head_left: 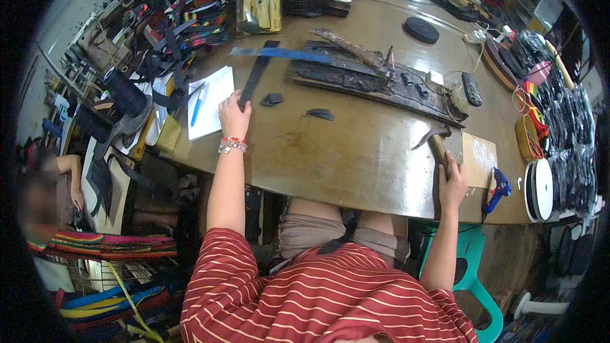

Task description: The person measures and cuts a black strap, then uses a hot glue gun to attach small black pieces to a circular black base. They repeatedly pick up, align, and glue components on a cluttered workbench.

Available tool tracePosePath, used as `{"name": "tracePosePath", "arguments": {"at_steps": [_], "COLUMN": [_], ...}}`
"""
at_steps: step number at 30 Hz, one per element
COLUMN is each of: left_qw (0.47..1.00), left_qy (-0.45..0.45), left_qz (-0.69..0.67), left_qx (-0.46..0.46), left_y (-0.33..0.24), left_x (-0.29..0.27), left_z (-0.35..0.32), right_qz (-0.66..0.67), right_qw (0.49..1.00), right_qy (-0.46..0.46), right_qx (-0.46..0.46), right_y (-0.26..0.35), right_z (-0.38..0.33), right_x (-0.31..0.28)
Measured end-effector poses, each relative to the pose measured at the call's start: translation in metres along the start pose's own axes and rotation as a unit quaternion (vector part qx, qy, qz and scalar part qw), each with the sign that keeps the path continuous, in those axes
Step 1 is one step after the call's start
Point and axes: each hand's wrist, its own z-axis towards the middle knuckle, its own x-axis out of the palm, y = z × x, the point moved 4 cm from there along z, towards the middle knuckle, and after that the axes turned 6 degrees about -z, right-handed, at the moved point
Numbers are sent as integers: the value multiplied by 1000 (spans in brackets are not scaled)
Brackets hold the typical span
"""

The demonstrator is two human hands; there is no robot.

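Note:
My left hand is at the near end of a black webbing strap, thumb and fingers closed about its edge beside the white notepad. A blue pen lies on that pad. My right hand is wrapped round the wooden handle of a hammer; its dark, curved head rests over the table near the right side. Between my hands lie small black strap pieces and another small black bundle.
Farther back a long, dark, worn board carries small parts. A blue ruler crosses the strap. At right are a blue glue gun, a brown card and a white spool. A person's arm shows at left.

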Motion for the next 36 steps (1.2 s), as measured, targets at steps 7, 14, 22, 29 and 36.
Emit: {"name": "tracePosePath", "arguments": {"at_steps": [7,14,22,29,36], "left_qw": [1000,1000,987,979,968], "left_qy": [-8,-1,-22,83,192], "left_qz": [-7,-14,116,148,58], "left_qx": [-2,10,105,116,149], "left_y": [-2,-3,-9,14,-16], "left_x": [-1,-2,-15,-56,1], "left_z": [-1,-1,13,72,51], "right_qz": [2,13,23,-6,-3], "right_qw": [999,1000,1000,1000,1000], "right_qy": [28,19,9,23,6], "right_qx": [21,10,1,10,14], "right_y": [-1,-2,-1,2,-4], "right_z": [0,0,0,2,-2], "right_x": [2,3,1,-1,1]}}
